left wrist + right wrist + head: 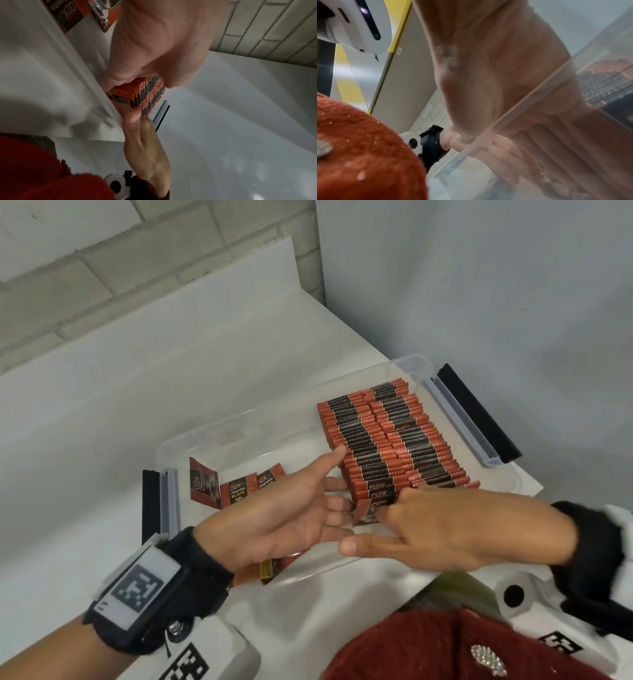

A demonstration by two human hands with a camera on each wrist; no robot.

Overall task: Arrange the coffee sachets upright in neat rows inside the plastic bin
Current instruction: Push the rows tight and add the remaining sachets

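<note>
Sachet rows (387, 443): upright in bin (455, 412), running away from viewer
Left hand (274, 518): fingers straight against rows' left side
Right hand (445, 532): fingertips pressing front sachet (368, 510), not gripping

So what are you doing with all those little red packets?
A person is packing coffee sachets into a clear plastic bin on a white table. Two rows of upright sachets already fill the right part. The left hand steadies the rows' side with straight fingers, while the right hand presses on the nearest sachets. A few loose sachets lie in the bin's left part, not yet stood up.
</note>
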